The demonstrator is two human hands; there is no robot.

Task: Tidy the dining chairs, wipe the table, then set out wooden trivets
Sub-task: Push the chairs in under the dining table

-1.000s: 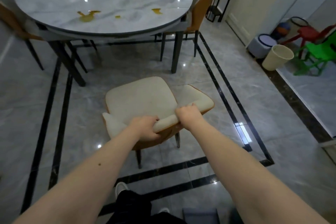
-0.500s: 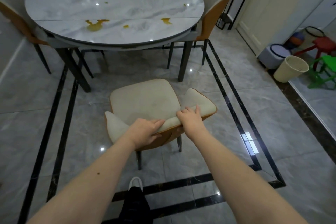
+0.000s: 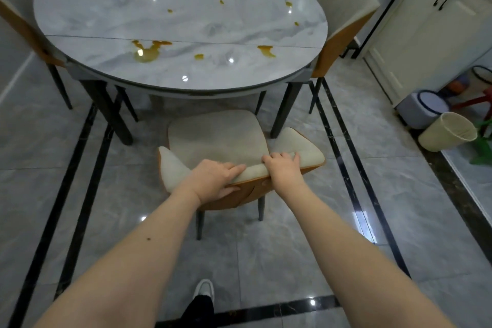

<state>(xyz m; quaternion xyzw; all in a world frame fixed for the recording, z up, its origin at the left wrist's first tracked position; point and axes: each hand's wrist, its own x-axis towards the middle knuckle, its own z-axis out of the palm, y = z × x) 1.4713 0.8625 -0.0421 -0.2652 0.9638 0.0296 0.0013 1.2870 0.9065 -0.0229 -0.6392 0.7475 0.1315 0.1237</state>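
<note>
A cream-cushioned dining chair (image 3: 215,138) with an orange back shell stands just in front of the round marble table (image 3: 186,26), its seat edge near the table's rim. My left hand (image 3: 213,180) grips the top of the backrest, fingers over the cushion and thumb on the orange shell. My right hand (image 3: 283,168) grips the same backrest further right, fingers curled over the top edge. Yellow-orange spills (image 3: 146,52) dot the tabletop. No trivets are in view.
Another chair (image 3: 343,21) stands at the table's right side, and a third chair (image 3: 24,32) at the left. A cream waste bin (image 3: 447,134), a grey stool (image 3: 423,108) and green and red child chairs sit by the white cabinet (image 3: 431,34) on the right.
The chair has moved forward toward the table with both hands on its backrest, and I have stepped closer; the table now fills more of the view.
</note>
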